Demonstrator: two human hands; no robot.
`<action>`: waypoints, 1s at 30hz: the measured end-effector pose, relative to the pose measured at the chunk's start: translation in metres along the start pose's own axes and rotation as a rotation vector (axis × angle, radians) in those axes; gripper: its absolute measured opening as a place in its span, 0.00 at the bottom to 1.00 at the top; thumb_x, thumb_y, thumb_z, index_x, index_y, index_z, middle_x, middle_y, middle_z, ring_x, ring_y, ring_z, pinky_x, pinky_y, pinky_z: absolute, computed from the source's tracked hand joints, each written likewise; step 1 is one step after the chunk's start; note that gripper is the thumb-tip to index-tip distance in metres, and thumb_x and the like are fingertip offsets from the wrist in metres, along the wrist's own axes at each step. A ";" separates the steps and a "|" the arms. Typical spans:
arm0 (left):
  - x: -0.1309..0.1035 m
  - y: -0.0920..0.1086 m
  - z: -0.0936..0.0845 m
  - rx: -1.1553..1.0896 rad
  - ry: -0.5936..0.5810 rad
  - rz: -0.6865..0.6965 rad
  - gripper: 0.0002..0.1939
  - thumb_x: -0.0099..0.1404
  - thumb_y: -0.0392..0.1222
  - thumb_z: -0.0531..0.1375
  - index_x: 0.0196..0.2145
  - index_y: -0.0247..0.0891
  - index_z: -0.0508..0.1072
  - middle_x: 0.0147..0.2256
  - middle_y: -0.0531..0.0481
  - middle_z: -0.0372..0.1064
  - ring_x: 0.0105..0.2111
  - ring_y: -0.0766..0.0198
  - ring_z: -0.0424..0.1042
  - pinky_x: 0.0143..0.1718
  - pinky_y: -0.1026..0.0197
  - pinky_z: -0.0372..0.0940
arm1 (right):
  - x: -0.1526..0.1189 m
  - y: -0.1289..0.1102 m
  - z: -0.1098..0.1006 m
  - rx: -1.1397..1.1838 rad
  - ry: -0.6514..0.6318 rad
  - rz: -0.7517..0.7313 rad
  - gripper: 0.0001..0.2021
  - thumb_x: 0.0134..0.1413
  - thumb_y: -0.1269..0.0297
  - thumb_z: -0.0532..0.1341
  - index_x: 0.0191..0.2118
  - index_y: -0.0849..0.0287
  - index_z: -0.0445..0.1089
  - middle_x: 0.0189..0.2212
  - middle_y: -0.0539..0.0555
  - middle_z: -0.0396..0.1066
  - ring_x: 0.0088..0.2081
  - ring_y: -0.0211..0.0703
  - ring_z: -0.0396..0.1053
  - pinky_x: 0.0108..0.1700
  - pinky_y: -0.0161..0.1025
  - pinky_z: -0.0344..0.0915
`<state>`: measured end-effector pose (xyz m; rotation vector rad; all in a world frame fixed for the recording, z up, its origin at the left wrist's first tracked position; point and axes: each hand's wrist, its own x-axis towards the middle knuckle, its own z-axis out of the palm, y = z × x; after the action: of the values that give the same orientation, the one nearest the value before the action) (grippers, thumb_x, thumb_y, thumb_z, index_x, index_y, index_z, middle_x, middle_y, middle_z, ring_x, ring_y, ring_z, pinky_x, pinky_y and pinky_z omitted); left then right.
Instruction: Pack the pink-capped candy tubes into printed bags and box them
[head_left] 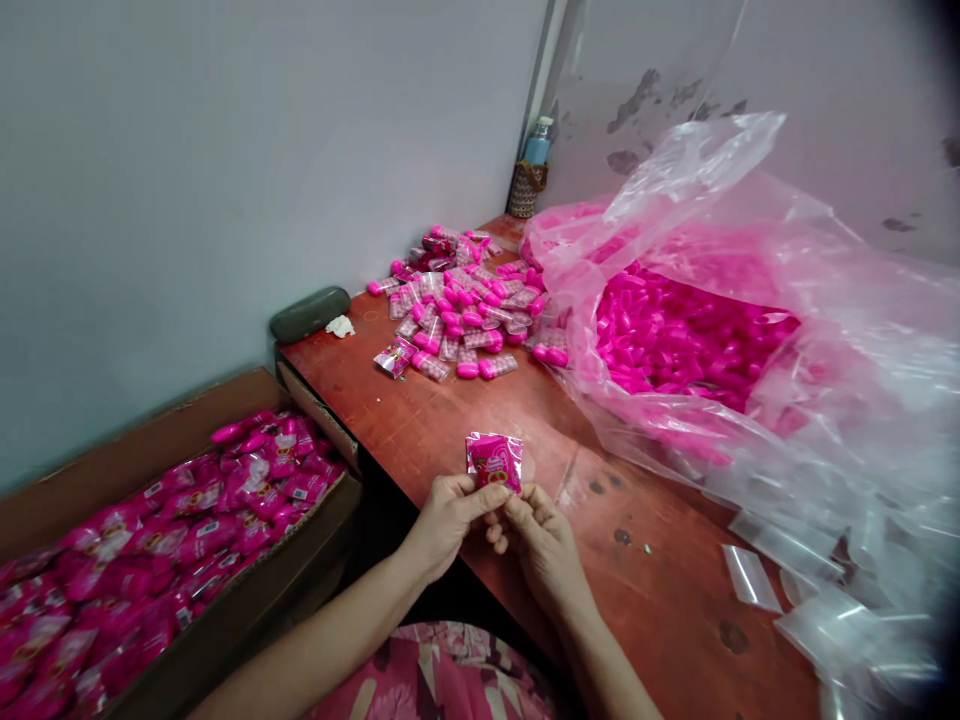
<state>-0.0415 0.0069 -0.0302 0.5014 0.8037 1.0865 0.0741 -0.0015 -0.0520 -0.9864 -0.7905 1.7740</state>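
Left hand: the left hand (444, 515) pinches the lower left part of a pink packet (495, 456), thumb across its front.
Right hand: the right hand (546, 540) holds the packet's lower right corner between thumb and finger, its other fingers curled in.
Packet: just beyond both sets of fingertips, above the near edge of the red table (420, 425); nearly square, so I cannot tell a long axis; neither hand is nearer, as both touch it.
Box: to the left of the hands, a cardboard box (319, 535) holds many pink packets (202, 535).
Pile: farther off, beyond the held packet, lie clear tubes with pink caps (465, 320).
Bag: on the right, an open plastic bag (847, 400) holds loose pink pieces (667, 335).
Empty sleeves: clear sleeves (751, 577) lie at the near right.
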 end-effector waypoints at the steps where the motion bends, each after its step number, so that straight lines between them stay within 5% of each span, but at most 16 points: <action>1: -0.003 0.001 0.000 -0.002 0.005 0.009 0.12 0.52 0.42 0.63 0.21 0.29 0.69 0.17 0.53 0.62 0.15 0.69 0.63 0.18 0.62 0.62 | 0.001 0.000 0.002 0.002 0.010 0.002 0.10 0.49 0.61 0.61 0.29 0.58 0.60 0.21 0.48 0.68 0.20 0.33 0.65 0.21 0.29 0.60; 5: -0.019 0.021 -0.017 -0.087 0.220 0.243 0.12 0.52 0.46 0.62 0.28 0.32 0.73 0.27 0.46 0.72 0.29 0.61 0.72 0.36 0.56 0.67 | 0.002 -0.004 0.002 -0.051 0.007 0.015 0.11 0.49 0.58 0.61 0.28 0.59 0.60 0.22 0.49 0.70 0.20 0.34 0.65 0.20 0.29 0.59; 8: -0.028 0.040 -0.040 -0.137 0.415 0.526 0.29 0.55 0.63 0.51 0.39 0.35 0.73 0.37 0.42 0.73 0.38 0.56 0.71 0.44 0.51 0.63 | 0.001 -0.011 -0.005 -0.120 0.060 0.011 0.13 0.49 0.55 0.59 0.26 0.59 0.61 0.22 0.49 0.69 0.19 0.33 0.65 0.19 0.28 0.58; 10: -0.026 0.044 -0.050 0.049 0.459 0.590 0.31 0.56 0.63 0.48 0.44 0.35 0.70 0.41 0.40 0.71 0.41 0.54 0.70 0.46 0.49 0.61 | 0.002 -0.015 -0.010 -0.171 0.105 0.022 0.14 0.49 0.53 0.59 0.26 0.59 0.61 0.21 0.49 0.69 0.18 0.32 0.63 0.18 0.28 0.56; 15: 0.009 0.018 -0.043 1.151 0.252 0.609 0.20 0.57 0.47 0.58 0.48 0.41 0.68 0.52 0.44 0.62 0.54 0.52 0.56 0.57 0.46 0.45 | 0.002 -0.019 -0.012 -0.254 0.119 0.033 0.15 0.49 0.52 0.59 0.26 0.59 0.62 0.21 0.50 0.69 0.18 0.32 0.62 0.18 0.29 0.55; 18: 0.028 0.000 -0.038 1.551 0.188 0.661 0.17 0.60 0.43 0.55 0.47 0.41 0.68 0.53 0.45 0.61 0.56 0.51 0.52 0.56 0.41 0.41 | -0.002 -0.020 -0.013 -0.308 0.143 0.056 0.16 0.48 0.50 0.58 0.25 0.59 0.62 0.19 0.50 0.67 0.16 0.31 0.59 0.15 0.28 0.51; 22: 0.033 -0.008 -0.044 1.690 0.190 0.730 0.14 0.62 0.40 0.52 0.45 0.42 0.70 0.50 0.46 0.64 0.55 0.52 0.54 0.55 0.40 0.44 | -0.001 -0.020 -0.019 -0.379 0.127 0.069 0.17 0.49 0.49 0.57 0.25 0.60 0.63 0.17 0.49 0.64 0.15 0.31 0.56 0.14 0.28 0.47; 27: 0.028 -0.009 -0.044 1.596 0.217 0.835 0.13 0.62 0.40 0.53 0.44 0.43 0.70 0.51 0.47 0.64 0.55 0.53 0.54 0.55 0.41 0.46 | 0.015 -0.022 -0.013 -0.458 0.205 -0.158 0.12 0.45 0.56 0.62 0.34 0.58 0.66 0.28 0.51 0.69 0.28 0.37 0.66 0.27 0.32 0.62; 30: 0.023 -0.007 -0.036 1.469 0.204 0.845 0.14 0.61 0.39 0.53 0.45 0.44 0.70 0.51 0.48 0.64 0.55 0.53 0.54 0.56 0.42 0.44 | 0.026 -0.024 -0.006 -0.367 0.136 -0.211 0.17 0.44 0.60 0.63 0.42 0.56 0.63 0.31 0.50 0.69 0.32 0.39 0.67 0.32 0.35 0.64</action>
<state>-0.0602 0.0240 -0.0649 2.1279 1.5912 1.1337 0.0830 0.0320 -0.0421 -1.1995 -1.1144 1.3929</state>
